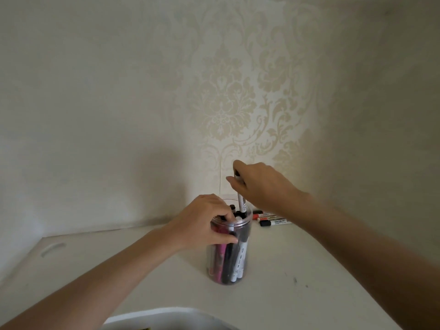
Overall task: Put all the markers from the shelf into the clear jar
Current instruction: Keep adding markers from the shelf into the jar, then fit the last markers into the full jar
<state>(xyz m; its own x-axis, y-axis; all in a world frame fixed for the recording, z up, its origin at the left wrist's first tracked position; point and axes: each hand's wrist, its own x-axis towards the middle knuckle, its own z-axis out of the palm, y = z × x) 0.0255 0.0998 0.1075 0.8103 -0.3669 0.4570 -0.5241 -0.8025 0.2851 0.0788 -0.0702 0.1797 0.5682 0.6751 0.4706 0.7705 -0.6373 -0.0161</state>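
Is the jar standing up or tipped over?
Standing up. The clear jar sits on its base on the shelf, mouth upward, markers inside upright. The left hand grips its rim.

The clear jar (228, 246) stands upright on the white shelf (297, 270), open-topped and crowded with upright markers, pink, black and white-barrelled. One white marker (241, 198) with a dark cap stands nearly vertical, its lower end inside the jar's mouth. Three or perhaps four loose markers (271, 219) lie side by side near the wall, just right of the jar.
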